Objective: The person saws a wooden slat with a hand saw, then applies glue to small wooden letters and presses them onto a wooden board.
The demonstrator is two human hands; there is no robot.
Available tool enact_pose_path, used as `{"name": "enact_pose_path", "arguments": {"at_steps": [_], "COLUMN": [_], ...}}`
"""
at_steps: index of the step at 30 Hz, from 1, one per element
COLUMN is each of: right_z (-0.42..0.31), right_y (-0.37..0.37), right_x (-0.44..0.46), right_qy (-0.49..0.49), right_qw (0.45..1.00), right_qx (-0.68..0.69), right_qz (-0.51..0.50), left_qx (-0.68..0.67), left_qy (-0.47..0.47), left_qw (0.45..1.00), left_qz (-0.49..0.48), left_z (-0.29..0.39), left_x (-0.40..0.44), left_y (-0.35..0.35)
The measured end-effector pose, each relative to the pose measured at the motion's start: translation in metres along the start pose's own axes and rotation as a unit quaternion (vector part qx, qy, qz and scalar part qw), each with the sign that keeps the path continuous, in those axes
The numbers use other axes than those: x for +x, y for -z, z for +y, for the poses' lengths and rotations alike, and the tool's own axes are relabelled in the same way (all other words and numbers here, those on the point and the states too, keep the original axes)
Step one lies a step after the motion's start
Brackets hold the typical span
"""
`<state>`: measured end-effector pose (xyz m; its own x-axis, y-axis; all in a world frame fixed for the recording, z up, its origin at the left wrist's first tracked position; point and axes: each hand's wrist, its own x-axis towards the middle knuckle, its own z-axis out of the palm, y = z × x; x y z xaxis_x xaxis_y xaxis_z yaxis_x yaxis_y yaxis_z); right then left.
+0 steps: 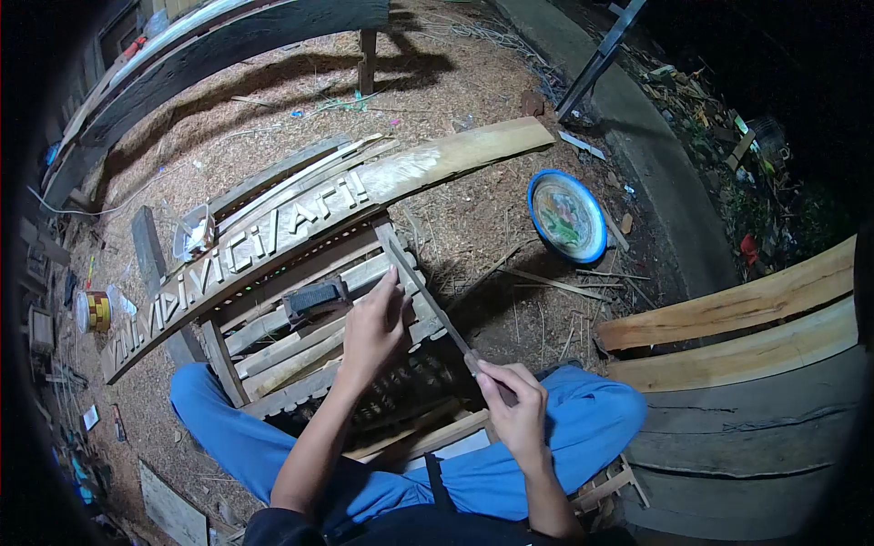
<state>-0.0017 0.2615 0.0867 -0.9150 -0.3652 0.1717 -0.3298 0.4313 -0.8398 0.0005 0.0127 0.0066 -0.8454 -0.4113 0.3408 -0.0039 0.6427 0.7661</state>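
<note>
My right hand (514,400) is closed around the handle of a long, narrow metal blade (439,314). The blade slants away to the upper left, over the edge of a slatted wooden stand (282,350). Just left of the blade is my left hand (375,323), its fingers bent together; whatever they hold is hidden. A dark rectangular block (315,298) with a ridged top rests on the slats left of that hand. Beyond it, a long curved board (401,187) lies across the stand, with raised pale letters (273,241) along its left part.
A blue-rimmed round tray (537,223) sits on the shavings-covered ground at right. Pale planks (728,300) lie farther right. A wooden bench (228,41) stands at the back left. A clear plastic container (195,232) and a yellow-red tub (93,311) are at left.
</note>
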Motion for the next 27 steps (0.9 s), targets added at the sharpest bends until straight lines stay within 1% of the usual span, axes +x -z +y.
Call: {"name": "enact_pose_path", "arguments": {"at_steps": [3, 5, 7, 10, 12, 15, 17, 18, 20, 22, 23, 24, 27], "right_z": [0.002, 0.004, -0.001, -0.006, -0.013, -0.010, -0.008, -0.013, -0.022, -0.019, -0.017, -0.011, -0.008], "right_y": [-0.012, -0.009, 0.005, 0.013, 0.014, 0.020, 0.019, 0.017, 0.013, 0.012, 0.013, 0.014, 0.018], "right_x": [0.015, 0.021, 0.010, 0.001, 0.006, 0.009, 0.002, 0.000, 0.002, 0.010, 0.009, 0.008, 0.002], "right_qy": [0.026, 0.006, -0.010, -0.010, -0.014, -0.040, -0.028, -0.014, 0.012, -0.004, -0.022, -0.051, -0.031], "right_qw": [1.000, 1.000, 1.000, 1.000, 0.999, 0.999, 0.999, 0.999, 0.999, 1.000, 1.000, 0.998, 0.999], "right_qx": [-0.006, 0.008, 0.015, 0.004, -0.034, -0.016, -0.004, -0.011, -0.042, -0.028, -0.014, 0.017, 0.006], "right_qz": [0.011, -0.012, -0.009, -0.008, -0.015, -0.034, -0.035, -0.027, -0.009, -0.012, -0.012, -0.020, -0.030], "left_qx": [-0.004, -0.007, -0.001, -0.003, -0.003, -0.025, -0.012, -0.010, -0.006, 0.011, -0.007, -0.002, -0.002], "left_qy": [-0.003, 0.014, 0.006, 0.001, 0.001, 0.006, -0.006, 0.005, 0.008, 0.022, 0.043, 0.028, -0.016], "left_qw": [1.000, 1.000, 1.000, 1.000, 1.000, 1.000, 1.000, 1.000, 1.000, 1.000, 0.999, 1.000, 1.000], "left_qz": [0.006, -0.007, 0.002, 0.010, 0.008, 0.005, 0.015, 0.003, 0.009, 0.008, 0.005, 0.006, 0.026], "left_z": [-0.003, -0.002, -0.003, -0.004, -0.005, -0.004, -0.005, -0.004, -0.005, -0.003, -0.003, -0.004, -0.007], "left_x": [0.000, 0.001, 0.000, 0.001, 0.003, -0.002, -0.002, -0.003, -0.001, 0.001, 0.000, -0.001, -0.004], "left_y": [-0.001, 0.002, 0.000, -0.003, -0.003, -0.002, -0.002, -0.001, -0.001, 0.000, -0.002, -0.001, -0.003]}}
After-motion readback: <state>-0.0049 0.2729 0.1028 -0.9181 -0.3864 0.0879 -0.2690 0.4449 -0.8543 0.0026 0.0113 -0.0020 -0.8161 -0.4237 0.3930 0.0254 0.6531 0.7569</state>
